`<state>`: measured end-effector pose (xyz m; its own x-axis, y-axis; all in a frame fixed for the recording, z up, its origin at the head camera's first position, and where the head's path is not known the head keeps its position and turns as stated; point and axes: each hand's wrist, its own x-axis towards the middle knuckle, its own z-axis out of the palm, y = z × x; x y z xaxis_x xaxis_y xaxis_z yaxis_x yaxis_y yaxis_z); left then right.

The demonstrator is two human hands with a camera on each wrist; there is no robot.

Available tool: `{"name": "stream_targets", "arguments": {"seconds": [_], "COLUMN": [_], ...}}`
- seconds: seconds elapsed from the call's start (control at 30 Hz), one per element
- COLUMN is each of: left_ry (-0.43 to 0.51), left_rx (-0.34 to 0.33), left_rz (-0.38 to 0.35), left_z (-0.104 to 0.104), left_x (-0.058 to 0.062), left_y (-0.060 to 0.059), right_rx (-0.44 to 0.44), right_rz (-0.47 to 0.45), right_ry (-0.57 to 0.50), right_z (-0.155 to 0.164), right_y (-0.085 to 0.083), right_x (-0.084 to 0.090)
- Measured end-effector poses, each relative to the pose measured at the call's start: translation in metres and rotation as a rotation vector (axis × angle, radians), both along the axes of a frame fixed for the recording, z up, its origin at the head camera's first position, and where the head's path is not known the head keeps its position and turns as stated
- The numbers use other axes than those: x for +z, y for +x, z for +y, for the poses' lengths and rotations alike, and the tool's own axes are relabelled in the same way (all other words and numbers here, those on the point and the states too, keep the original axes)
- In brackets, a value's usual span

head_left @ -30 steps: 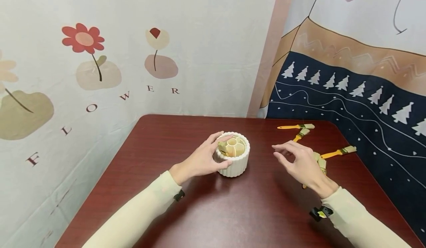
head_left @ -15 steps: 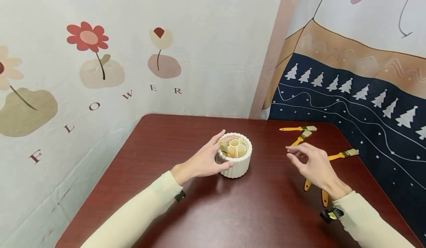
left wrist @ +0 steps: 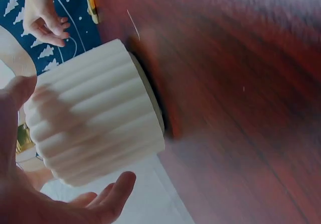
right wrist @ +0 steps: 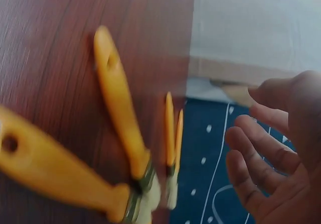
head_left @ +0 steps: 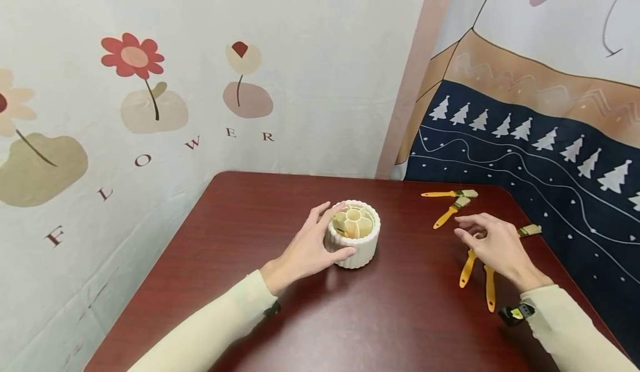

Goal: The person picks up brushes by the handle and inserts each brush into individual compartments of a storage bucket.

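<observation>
Here, one pot (head_left: 354, 234) cupped by left hand (head_left: 306, 250), fingers loosely curved. Five brushes (head_left: 467, 267) counted on table (head_left: 240, 222); right hand (head_left: 495, 243) held open above, empty.

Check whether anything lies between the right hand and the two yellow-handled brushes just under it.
Nothing visible does. The right hand hovers with loose fingers right above the heads of the two brushes; only bare table lies around them. The white ribbed holder, held by the left hand, stands well aside.
</observation>
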<state>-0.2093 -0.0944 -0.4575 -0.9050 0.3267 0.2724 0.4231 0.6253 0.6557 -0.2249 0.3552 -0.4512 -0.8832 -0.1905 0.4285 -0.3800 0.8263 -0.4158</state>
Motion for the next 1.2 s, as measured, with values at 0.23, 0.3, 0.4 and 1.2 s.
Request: {"name": "stream_targets", "arguments": {"seconds": [0.23,0.3,0.4,1.2], "left_ry": [0.004,0.006,0.012,0.037], "left_rx": [0.050,0.066,0.087,0.062], "left_rz": [0.019,0.019,0.021,0.060], "left_z": [0.006,0.007,0.009,0.009], "left_x": [0.003,0.003,0.003,-0.001], "left_y": [0.007,0.008,0.010,0.005], "right_rx": [-0.051,-0.073,-0.121,-0.242], "right_rz": [-0.111,-0.171,-0.258,-0.663], "right_ry": [0.033,0.046,0.074,0.000], "right_z": [0.031,0.040,0.052,0.067], "right_y": [-0.001,0.000,0.002,0.004], "right_x": [-0.006,-0.007,-0.010,-0.013]}}
